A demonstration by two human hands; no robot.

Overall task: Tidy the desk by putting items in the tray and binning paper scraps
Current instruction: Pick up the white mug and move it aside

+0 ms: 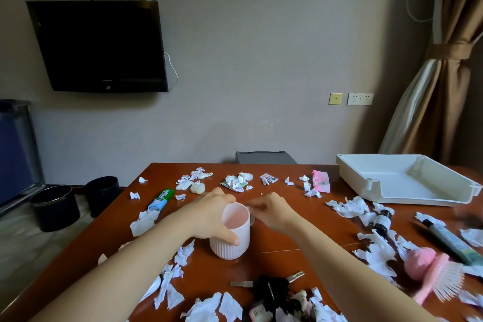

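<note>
Head view: both hands are on the ribbed pink cup [231, 232] at the middle of the tabletop [300, 219]. The left hand [209, 217] wraps its side, thumb pressed on the ribs; the right hand [271, 213] pinches its handle. Paper scraps [349, 208] lie all around. The white tray [392, 183] sits far right, well apart.

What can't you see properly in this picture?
- Head view, pink cup: the left hand covers its far left side; the right hand hides part of its handle.
- Pink hairbrush: blurred, near the right edge.
- Keys: the bunch is dark and partly cut off by the bottom edge.
- Green tube: print too small to read.
</note>
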